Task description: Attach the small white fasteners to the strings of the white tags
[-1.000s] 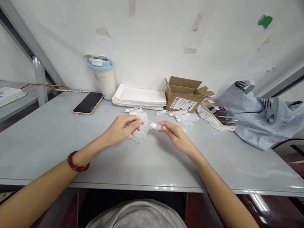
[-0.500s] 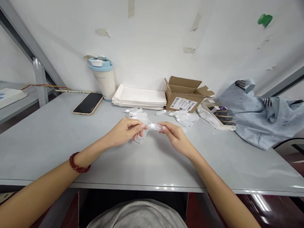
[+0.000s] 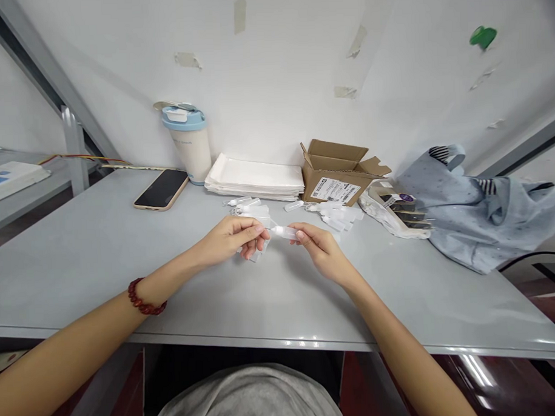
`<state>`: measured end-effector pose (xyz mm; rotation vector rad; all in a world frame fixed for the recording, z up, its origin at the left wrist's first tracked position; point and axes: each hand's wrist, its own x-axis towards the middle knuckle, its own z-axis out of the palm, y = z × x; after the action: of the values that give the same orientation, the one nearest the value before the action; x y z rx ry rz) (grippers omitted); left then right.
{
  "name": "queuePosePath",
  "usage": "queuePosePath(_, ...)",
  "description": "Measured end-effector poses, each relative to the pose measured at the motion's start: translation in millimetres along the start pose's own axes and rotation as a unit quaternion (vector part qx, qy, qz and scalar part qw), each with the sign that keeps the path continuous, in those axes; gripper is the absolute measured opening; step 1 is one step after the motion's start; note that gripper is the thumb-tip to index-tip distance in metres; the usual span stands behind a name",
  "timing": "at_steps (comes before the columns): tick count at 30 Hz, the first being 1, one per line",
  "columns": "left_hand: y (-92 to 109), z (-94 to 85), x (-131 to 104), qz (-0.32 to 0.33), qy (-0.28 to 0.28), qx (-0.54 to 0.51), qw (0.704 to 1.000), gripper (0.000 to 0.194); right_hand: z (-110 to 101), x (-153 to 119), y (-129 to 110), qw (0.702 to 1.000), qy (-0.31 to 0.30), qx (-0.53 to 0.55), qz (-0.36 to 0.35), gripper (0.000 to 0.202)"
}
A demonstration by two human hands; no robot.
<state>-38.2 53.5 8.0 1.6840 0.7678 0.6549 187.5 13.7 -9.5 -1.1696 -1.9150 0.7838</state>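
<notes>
My right hand (image 3: 319, 248) pinches a small translucent plastic bottle (image 3: 285, 232) with a white top between thumb and fingers, above the table. The bottle lies nearly level, its white top facing left. Just left of that top, my left hand (image 3: 242, 236) has thumb and forefinger pressed together; whatever they hold is too small to make out. Behind and beneath the left hand lies a group of similar small clear bottles (image 3: 254, 210), partly hidden by the fingers. Another pile of clear bottles (image 3: 339, 216) rests beyond my right hand.
Along the wall stand a lidded cup (image 3: 191, 147), a stack of white paper packets (image 3: 258, 175) and an open cardboard box (image 3: 333, 176). A phone (image 3: 161, 189) lies at the left of the grey table (image 3: 101, 250). To the right are a plastic-wrapped tray (image 3: 400, 213) and blue cloth (image 3: 482, 207).
The left hand's lower fingers have shifted slightly below the thumb. The right hand and its bottle have hardly moved.
</notes>
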Motion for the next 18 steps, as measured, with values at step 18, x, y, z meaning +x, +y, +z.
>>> queuePosePath(18, -4.1, 0.0, -0.7, -0.033, -0.007, -0.094, 0.995, 0.032, -1.7, -0.6, -1.9, 1.000, 0.002, -0.002, -0.005, 0.032)
